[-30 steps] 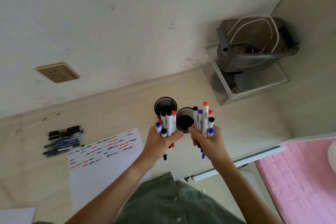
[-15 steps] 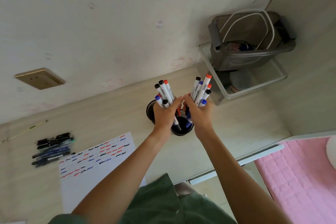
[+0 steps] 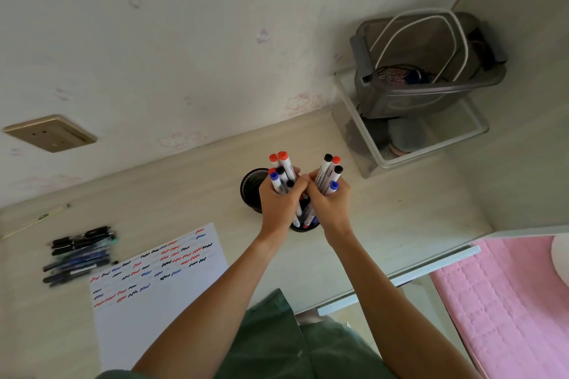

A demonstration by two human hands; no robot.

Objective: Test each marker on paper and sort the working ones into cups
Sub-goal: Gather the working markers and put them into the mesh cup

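My left hand [image 3: 278,204] grips a bundle of white markers [image 3: 284,171] with red, blue and black caps. My right hand [image 3: 331,203] grips a second bundle of markers [image 3: 329,174]. Both hands are side by side above two black mesh cups on the desk. The lower ends of the markers reach into the nearer cup [image 3: 304,226], most of it hidden by my hands. The farther cup [image 3: 249,186] shows to the left of my left hand. A white paper sheet [image 3: 147,301] with red, blue and black squiggles lies at the lower left.
A pile of dark pens [image 3: 78,254] lies left of the paper. A clear bin [image 3: 409,144] holding a grey box with white cable [image 3: 428,71] stands at the back right corner. A brass wall socket [image 3: 49,132] is at the left. A pink mat [image 3: 511,301] lies at the right.
Both hands have moved away from me and lowered their marker bundles over the nearer cup, with the marker ends now inside it. The hands have come together.
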